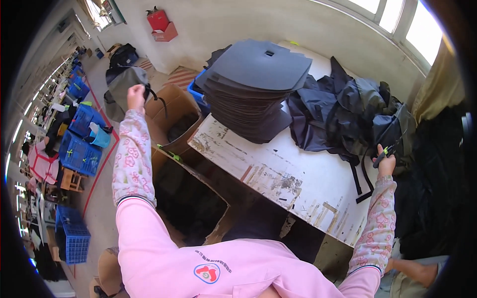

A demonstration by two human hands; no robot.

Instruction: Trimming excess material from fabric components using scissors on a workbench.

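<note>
My left hand (136, 98) is stretched out to the left, closed on a grey fabric piece (119, 89) with a black strap (160, 99) dangling from it. The fabric hangs beside an open cardboard box (174, 107). At the right end of the table, my right hand (386, 165) grips small dark snips (382, 156) with a yellow-green part. Just beyond it lies a heap of dark fabric bag pieces (328, 114). Black straps (357, 180) trail from the heap onto the tabletop, near my right hand.
A tall stack of dark grey panels (258, 69) stands on the worn white table (278, 174). Beside it is a blue crate (198, 94). Another open carton (198, 198) sits below the table edge. A person's arm (417, 272) shows at lower right; blue baskets (77, 154) line the left.
</note>
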